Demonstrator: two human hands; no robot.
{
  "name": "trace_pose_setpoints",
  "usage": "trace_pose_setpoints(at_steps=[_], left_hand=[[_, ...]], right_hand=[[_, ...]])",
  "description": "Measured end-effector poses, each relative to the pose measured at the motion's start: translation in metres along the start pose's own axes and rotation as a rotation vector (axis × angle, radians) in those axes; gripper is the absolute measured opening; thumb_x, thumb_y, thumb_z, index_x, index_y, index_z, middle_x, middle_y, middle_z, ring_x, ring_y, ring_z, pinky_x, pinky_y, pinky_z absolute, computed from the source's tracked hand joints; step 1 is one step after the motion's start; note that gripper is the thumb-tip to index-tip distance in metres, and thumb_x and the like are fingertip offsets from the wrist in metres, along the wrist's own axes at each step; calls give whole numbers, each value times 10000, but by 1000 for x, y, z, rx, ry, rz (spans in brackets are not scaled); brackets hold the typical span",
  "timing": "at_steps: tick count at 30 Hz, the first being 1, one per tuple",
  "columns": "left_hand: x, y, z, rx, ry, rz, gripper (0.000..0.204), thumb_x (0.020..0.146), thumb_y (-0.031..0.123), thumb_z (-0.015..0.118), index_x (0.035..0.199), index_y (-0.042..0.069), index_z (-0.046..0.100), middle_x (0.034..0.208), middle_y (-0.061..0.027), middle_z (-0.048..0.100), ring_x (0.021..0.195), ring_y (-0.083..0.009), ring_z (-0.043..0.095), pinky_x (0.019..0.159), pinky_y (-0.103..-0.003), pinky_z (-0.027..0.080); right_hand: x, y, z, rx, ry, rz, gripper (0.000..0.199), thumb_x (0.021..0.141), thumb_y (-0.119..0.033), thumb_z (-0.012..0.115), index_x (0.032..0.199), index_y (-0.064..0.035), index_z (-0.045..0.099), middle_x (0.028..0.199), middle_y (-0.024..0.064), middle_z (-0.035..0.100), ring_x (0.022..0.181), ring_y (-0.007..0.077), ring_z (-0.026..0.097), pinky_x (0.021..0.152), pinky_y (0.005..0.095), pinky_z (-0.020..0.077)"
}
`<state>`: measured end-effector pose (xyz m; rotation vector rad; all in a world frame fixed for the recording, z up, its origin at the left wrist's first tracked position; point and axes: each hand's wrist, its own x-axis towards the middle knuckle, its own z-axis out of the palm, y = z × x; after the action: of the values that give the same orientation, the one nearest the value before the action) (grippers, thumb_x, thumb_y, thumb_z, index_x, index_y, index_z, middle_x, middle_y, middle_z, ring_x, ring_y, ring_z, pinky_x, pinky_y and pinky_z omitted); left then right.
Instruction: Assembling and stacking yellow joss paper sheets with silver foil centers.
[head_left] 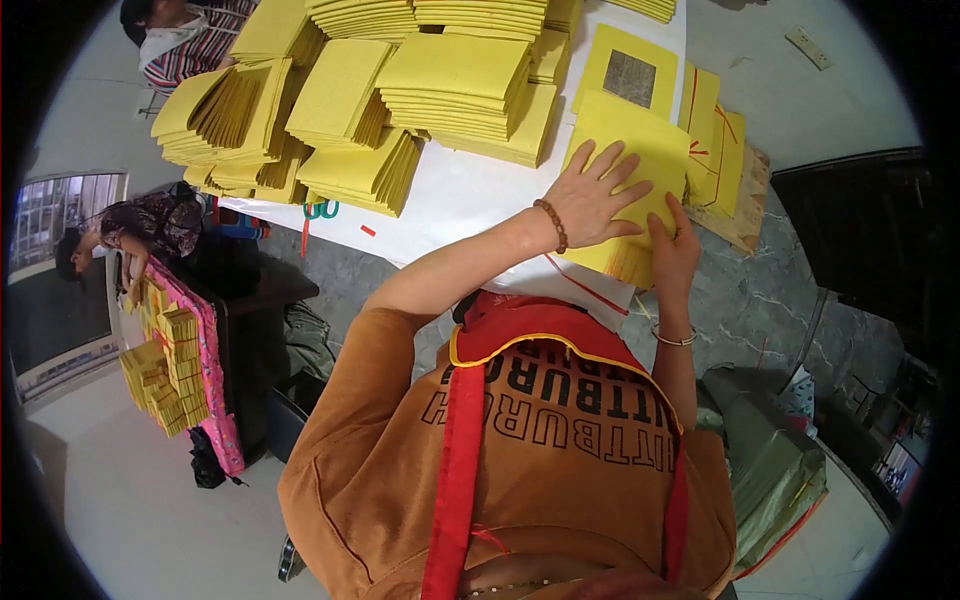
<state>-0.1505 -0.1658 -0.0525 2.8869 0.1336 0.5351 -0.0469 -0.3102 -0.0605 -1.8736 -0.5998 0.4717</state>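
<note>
Hands work 1 yellow paper stack [640, 150] on the white tabletop [460, 200]. Left hand [592, 195] presses flat on top, fingers spread. Right hand [672, 245] curls its grip around the stack's near edge. More yellow stacks [460, 85] lie beyond the left grip.

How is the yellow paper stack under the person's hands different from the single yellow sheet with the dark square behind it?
The yellow stack is thick, many sheets deep, while the sheet with the dark square looks like one thin piece on top. The stack has a plain yellow top; the sheet has a grey-brown square at its centre. The left hand presses the stack and the right hand grips its near edge; nothing touches the sheet. Both are yellow and roughly square.
</note>
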Motion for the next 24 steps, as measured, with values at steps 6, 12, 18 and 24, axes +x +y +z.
trace_pose_setpoints(at_steps=[6, 12, 18, 24], left_hand=[[-4, -7, 16, 52, -85, -15, 620, 833, 571, 495, 1347, 230, 432, 1402, -136, 378, 1320, -346, 289, 1051, -557, 202], [0, -8, 9, 115, -182, -32, 603, 876, 544, 446, 1387, 230, 383, 1448, -134, 312, 1335, -340, 265, 1056, -554, 183], [-4, -16, 12, 157, -144, 29, 598, 885, 517, 449, 1368, 166, 407, 1433, -138, 328, 1329, -347, 263, 1056, -544, 176], [-7, -19, -1, -159, -165, 149, 570, 848, 456, 545, 1301, 118, 472, 1320, -133, 433, 1228, -316, 370, 993, -478, 283]], right_hand=[[-3, 2, -5, -47, -15, 60, 413, 837, -124, 621, 1219, 16, 548, 1241, 180, 554, 1106, 209, 546, 884, 302, 442], [-33, 4, 7, -818, 77, -603, 528, 813, -326, 622, 1250, -52, 507, 1384, 110, 413, 1290, 280, 373, 1038, 569, 230], [-40, 10, 10, -842, -171, -501, 613, 869, -410, 512, 1338, -33, 395, 1420, 125, 356, 1335, 299, 297, 1032, 655, 125], [-33, 13, 0, -462, -258, -338, 584, 918, -359, 460, 1371, -8, 347, 1437, 184, 310, 1348, 325, 271, 1088, 542, 156]])
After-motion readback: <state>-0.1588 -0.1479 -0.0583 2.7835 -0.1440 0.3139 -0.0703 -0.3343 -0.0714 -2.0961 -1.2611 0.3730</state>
